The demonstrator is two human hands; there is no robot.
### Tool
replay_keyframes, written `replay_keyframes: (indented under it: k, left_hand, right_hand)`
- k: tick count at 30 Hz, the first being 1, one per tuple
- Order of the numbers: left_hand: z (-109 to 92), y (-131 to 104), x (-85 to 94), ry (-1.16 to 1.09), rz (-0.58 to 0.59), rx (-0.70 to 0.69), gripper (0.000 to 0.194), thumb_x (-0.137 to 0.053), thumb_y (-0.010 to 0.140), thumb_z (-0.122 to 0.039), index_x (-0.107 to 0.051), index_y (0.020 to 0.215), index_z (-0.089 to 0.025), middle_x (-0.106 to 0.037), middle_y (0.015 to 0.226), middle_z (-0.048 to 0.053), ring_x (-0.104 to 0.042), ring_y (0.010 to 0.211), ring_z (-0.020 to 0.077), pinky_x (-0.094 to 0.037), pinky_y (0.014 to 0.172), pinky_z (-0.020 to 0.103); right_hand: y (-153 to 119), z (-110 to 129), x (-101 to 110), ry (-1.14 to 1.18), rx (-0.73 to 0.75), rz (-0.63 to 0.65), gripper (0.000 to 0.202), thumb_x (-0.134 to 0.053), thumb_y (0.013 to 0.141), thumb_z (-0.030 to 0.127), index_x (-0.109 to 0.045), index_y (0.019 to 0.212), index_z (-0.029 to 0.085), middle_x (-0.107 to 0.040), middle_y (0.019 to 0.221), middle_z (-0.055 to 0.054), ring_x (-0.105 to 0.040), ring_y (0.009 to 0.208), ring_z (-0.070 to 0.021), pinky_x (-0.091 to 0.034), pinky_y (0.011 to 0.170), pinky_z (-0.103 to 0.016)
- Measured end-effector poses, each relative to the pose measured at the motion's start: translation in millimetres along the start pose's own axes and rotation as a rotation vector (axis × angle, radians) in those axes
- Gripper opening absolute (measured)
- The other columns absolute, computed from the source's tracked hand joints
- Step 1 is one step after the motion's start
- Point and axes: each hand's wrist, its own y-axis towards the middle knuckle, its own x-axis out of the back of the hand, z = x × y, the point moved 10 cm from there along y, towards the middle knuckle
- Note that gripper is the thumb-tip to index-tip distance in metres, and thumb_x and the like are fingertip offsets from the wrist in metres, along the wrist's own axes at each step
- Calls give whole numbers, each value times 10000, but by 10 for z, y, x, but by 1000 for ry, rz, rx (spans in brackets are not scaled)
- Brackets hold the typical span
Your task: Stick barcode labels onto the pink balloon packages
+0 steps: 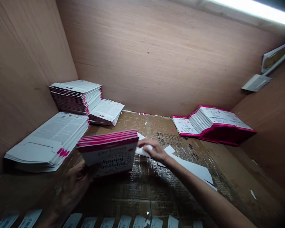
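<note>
My left hand [77, 177] grips a small bundle of pink-and-white printed cardboard sleeves [114, 161] at its lower left side. The front one reads "happy birthday", and their pink top edges fan out slightly. Just right of the bundle, my right hand [155, 150] has its fingers curled over a white sheet [142, 151], with thumb and fingers closed on its edge. Under my right wrist and forearm lie more loose white sheets [192, 169] on the cardboard surface. My left hand is dim and somewhat blurred.
Stacks of similar sleeves stand at left, one tall [68, 98], one lower [106, 110] and one in front [45, 136]. Another slanted stack [216, 120] lies at right. Barcode labels [124, 221] line the near edge. Wooden walls [147, 57] enclose the taped cardboard surface [137, 196].
</note>
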Motion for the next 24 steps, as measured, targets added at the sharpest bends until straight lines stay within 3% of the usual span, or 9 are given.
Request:
replay_keyframes:
  k: [3, 7, 9, 11, 14, 20, 24]
  left_hand:
    - [-16, -51, 122, -74, -59, 62, 481, -821, 622, -490, -679, 979, -201, -774, 908, 11, -711, 840, 259, -591, 697, 270]
    - [-111, -133, 225, -96, -109, 107, 573, -812, 600, -559, -664, 998, -175, -780, 844, 20, -719, 812, 239, -598, 735, 260]
    - [-103, -181, 244, -148, -126, 173, 584, -845, 559, -538, -656, 973, -171, -777, 781, 7, -725, 751, 233, -608, 687, 260]
    - [-78, -223, 235, -210, -133, 241, 576, -874, 526, -504, -648, 933, -165, -769, 724, -6, -727, 697, 227, -613, 640, 262]
    - [-83, -250, 193, -261, -128, 282, 576, -896, 485, -488, -637, 867, -144, -757, 675, -4, -729, 665, 225, -617, 617, 267]
    - [-128, -226, -2, -267, -24, 282, 633, -890, 495, -500, -597, 924, -137, -774, 754, 38, -740, 734, 292, -638, 651, 366]
    - [-160, -223, -81, -289, 6, 270, 583, -874, 560, -468, -589, 947, -137, -780, 788, 38, -740, 754, 281, -637, 682, 368]
  right_hand:
    - [90, -583, 416, -336, -326, -161, 311, -489, 947, 402, -691, 955, 165, -681, 1021, -104, -580, 1019, -212, -418, 860, -294]
    - [217, -900, 400, -371, -444, -111, 241, -699, 781, 393, -676, 737, 157, -687, 851, -82, -609, 847, -211, -396, 697, -263]
    - [242, -945, 388, -365, -457, -95, 206, -706, 762, 354, -672, 702, 160, -688, 796, -61, -614, 789, -192, -379, 647, -248]
    - [246, -942, 414, -354, -439, -107, 156, -699, 759, 316, -696, 811, 169, -703, 846, -42, -619, 801, -174, -379, 642, -235]
    - [231, -906, 458, -344, -389, -137, 237, -677, 775, 281, -694, 993, 188, -716, 946, -23, -632, 857, -157, -400, 677, -224]
    - [214, -845, 480, -443, -337, -181, 186, -584, 883, 317, -724, 930, 205, -738, 981, -75, -645, 947, -211, -406, 771, -267]
    - [213, -840, 484, -499, -312, -186, 225, -535, 931, 329, -720, 974, 207, -730, 1031, -108, -644, 983, -229, -399, 801, -278]
